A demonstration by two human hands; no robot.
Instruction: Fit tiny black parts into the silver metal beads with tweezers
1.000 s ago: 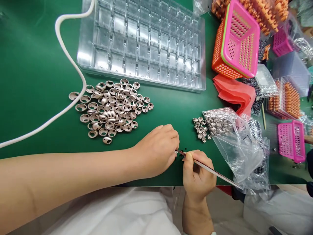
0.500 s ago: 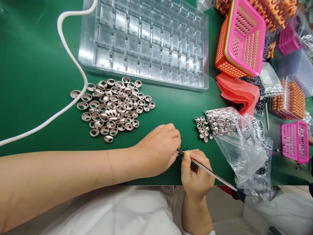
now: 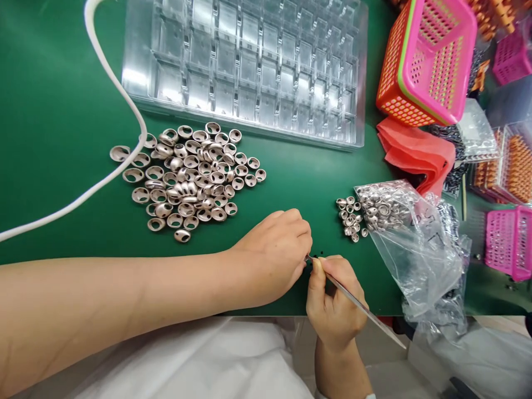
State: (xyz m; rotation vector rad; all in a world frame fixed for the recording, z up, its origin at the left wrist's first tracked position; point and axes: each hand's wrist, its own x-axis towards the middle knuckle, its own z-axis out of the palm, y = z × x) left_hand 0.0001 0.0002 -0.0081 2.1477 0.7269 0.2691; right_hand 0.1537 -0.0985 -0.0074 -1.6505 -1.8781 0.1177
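White cable [image 3: 120, 94]: one, looping across the left of the green bench [image 3: 54, 138].
Clear compartment tray [image 3: 245, 66]: one, at the far edge, cells bare.
Metal cup-shaped parts [image 3: 191, 180]: one loose heap, too many to count, just beyond the left forearm.
Left hand [image 3: 274, 255]: grip pinched narrow, fingertips curled together at the tweezer tip; whatever sits between them is hidden.
Small black specks [image 3: 318, 256]: a few on the bench, right at the meeting of both hands.
Right hand [image 3: 334, 302]: grip closed around tweezers [image 3: 357, 303], one pair, tip touching the left fingertips, shaft running down to the right.
Small metal rings [image 3: 350, 217]: one cluster, spilling from one clear plastic bag [image 3: 415, 249].
Pink baskets: one large [image 3: 432, 55], two smaller [image 3: 509, 241].
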